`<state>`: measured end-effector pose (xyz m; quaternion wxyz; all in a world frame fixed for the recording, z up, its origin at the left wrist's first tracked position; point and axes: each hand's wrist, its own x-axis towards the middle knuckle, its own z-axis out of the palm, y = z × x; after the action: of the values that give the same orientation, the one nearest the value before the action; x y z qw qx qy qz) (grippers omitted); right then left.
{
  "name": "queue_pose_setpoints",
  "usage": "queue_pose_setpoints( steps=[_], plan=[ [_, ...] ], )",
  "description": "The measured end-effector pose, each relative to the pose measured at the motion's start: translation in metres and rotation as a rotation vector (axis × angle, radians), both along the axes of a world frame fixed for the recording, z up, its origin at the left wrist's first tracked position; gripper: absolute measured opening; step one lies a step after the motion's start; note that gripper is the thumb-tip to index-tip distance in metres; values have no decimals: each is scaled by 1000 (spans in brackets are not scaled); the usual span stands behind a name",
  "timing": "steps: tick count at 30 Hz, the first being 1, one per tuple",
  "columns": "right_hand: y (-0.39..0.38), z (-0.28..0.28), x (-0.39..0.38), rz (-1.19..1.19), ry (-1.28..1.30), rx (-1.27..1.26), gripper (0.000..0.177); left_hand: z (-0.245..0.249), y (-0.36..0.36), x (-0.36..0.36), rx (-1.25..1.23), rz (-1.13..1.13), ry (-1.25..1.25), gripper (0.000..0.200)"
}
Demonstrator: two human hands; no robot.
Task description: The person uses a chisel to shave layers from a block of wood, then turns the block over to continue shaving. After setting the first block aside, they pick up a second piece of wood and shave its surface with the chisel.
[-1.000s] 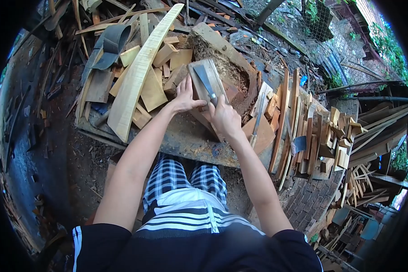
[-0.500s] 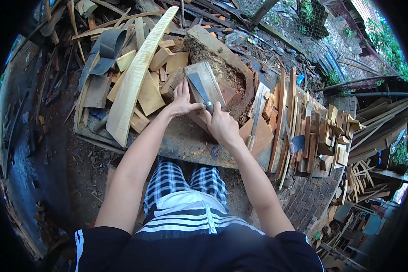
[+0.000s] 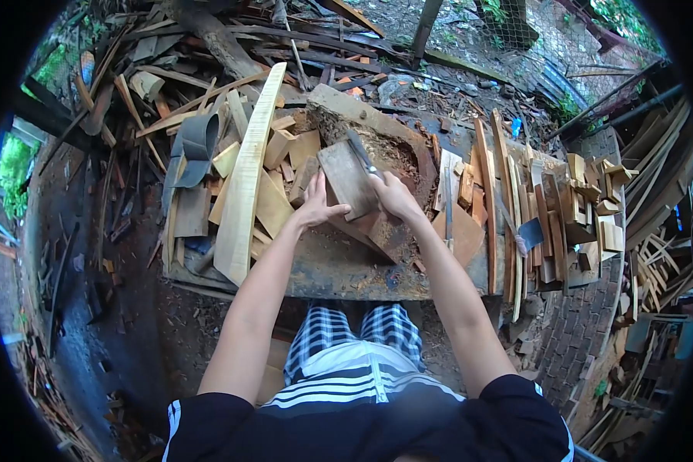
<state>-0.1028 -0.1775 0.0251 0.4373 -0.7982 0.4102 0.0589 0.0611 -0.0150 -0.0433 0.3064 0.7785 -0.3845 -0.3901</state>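
Observation:
Near the middle of the bench, a grey weathered wooden block [image 3: 346, 181] lies tilted over other pieces of wood. My left hand [image 3: 316, 204] grips its near left side, fingers along the edge and thumb stretched across the near end. At the block's right side, my right hand [image 3: 395, 195] is closed around the handle of a putty knife [image 3: 359, 149]. The blade points away from me along the block's upper right edge and is seen nearly edge-on. Most of the handle is hidden in my fingers.
A long pale curved plank [image 3: 254, 169] slants up on the left, beside offcuts. A hollowed, crumbling slab [image 3: 362, 108] lies behind the block. To the right are a long thin tool [image 3: 448, 204], wood strips [image 3: 485, 200] and another flat-bladed tool [image 3: 530, 233]. The worn bench [image 3: 323, 269] runs in front.
The putty knife has gone from lying flat across the block's face to standing nearly edge-on at its right edge. My right hand has shifted right with it; my left still grips the block.

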Motion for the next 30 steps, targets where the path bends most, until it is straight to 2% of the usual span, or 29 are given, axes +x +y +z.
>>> queue_pose_setpoints(
  steps=[1,4,6,8,12,14,16,18,20,23,26,27,28,30],
  plan=[
    [-5,-15,-13,-38,-99,-2,57,2,-1,1,18,-21,21,139],
    [8,0,-47,-129,-47,107,57,3,-5,13,43,-69,56,137],
    [21,-5,-65,-207,-109,212,50,14,-10,26,172,-233,42,138],
    [33,-17,-80,-235,-220,212,46,17,-15,40,219,-289,44,135],
    [44,-11,-108,-223,-188,271,44,15,-29,49,219,-445,-1,128],
    [43,-9,-118,-191,-143,213,42,52,-44,-10,311,91,-290,131],
    [40,-2,-120,-196,-134,197,42,67,-56,-68,356,82,-472,136],
    [35,-1,-118,-202,-129,172,41,48,-56,-101,318,149,-624,134],
    [28,1,-117,-126,-159,-63,41,46,-60,-102,290,197,-615,127],
    [21,14,-113,-42,-64,-106,42,41,-38,-62,209,-218,-736,124],
    [21,14,-113,66,-2,-190,41,56,-25,-27,224,-464,-680,122],
    [23,13,-113,91,1,-202,40,60,-22,-23,187,-460,-636,108],
    [25,13,-112,112,4,-215,39,65,-23,-25,192,-446,-627,108],
    [31,20,-113,159,41,-251,37,71,-31,-37,105,-250,-514,84]
  ],
)
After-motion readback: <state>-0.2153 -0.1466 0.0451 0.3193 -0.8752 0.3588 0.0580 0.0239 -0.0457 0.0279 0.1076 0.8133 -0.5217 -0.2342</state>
